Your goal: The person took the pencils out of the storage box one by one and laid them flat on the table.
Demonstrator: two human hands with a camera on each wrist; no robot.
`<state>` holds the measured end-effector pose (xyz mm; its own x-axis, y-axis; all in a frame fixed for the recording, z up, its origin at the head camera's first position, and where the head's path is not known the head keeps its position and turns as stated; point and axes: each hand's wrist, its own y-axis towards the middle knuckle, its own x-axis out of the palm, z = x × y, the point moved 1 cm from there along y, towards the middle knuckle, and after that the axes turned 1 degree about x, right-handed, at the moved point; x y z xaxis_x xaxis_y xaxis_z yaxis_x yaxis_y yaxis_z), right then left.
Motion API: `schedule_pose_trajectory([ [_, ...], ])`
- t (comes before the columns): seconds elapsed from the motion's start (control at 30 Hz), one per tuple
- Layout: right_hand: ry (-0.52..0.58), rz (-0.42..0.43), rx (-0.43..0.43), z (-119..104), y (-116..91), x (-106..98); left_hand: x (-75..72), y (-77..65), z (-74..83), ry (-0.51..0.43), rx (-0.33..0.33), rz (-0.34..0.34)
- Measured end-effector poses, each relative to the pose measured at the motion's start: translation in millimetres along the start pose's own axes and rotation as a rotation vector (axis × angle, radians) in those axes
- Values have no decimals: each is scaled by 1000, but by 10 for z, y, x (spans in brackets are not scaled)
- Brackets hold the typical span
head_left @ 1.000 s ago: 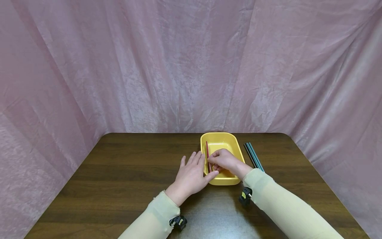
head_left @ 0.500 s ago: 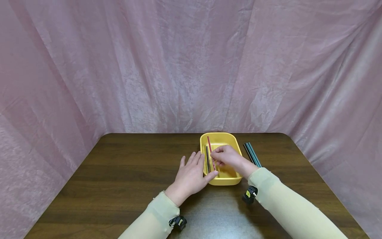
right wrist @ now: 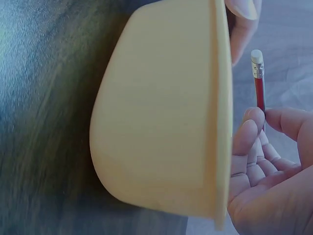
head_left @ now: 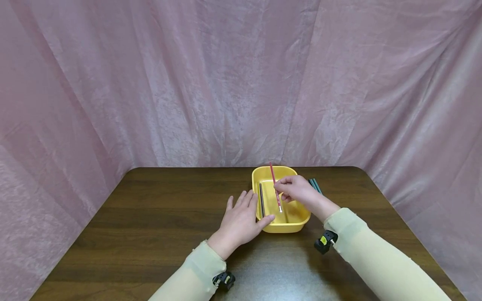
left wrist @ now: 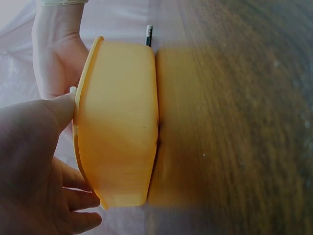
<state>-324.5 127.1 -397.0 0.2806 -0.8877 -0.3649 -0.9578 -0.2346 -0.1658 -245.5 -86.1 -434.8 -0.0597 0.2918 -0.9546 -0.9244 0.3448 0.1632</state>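
Observation:
My right hand (head_left: 297,193) pinches a red pencil (head_left: 273,172) between thumb and fingertips, above the yellow plastic tray (head_left: 284,228). In the right wrist view the pencil's white eraser (right wrist: 256,56) and metal band stick up past the fingertips. The left hand (head_left: 241,223) rests with straight, spread fingers on the tray's left rim, its thumb over the near corner. Inside the tray, a dark pencil (head_left: 261,198) lies along the left side, its near end close to the left thumb. From the left wrist, the tray's outer wall (left wrist: 117,122) fills the middle of the view.
To the right of the tray, several dark and teal pencils (head_left: 315,184) lie side by side on the brown wooden table (head_left: 169,217), partly hidden by the right hand. A pink curtain (head_left: 226,83) hangs behind the table's far edge.
My right hand has lifted the red pencil from the tray's left side, moving it up and to the right. The dark pencil beneath has come into sight. The left hand stays in place.

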Motion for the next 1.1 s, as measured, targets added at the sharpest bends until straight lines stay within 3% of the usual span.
schedule_pose_trajectory([
  [0.4,12,3,-45,1,-117,-195,10,0,5,-3,0,-6],
  [1.1,-67,41,-44,125,-303,-707,-12,-21,-1,-33,-3,-9],
])
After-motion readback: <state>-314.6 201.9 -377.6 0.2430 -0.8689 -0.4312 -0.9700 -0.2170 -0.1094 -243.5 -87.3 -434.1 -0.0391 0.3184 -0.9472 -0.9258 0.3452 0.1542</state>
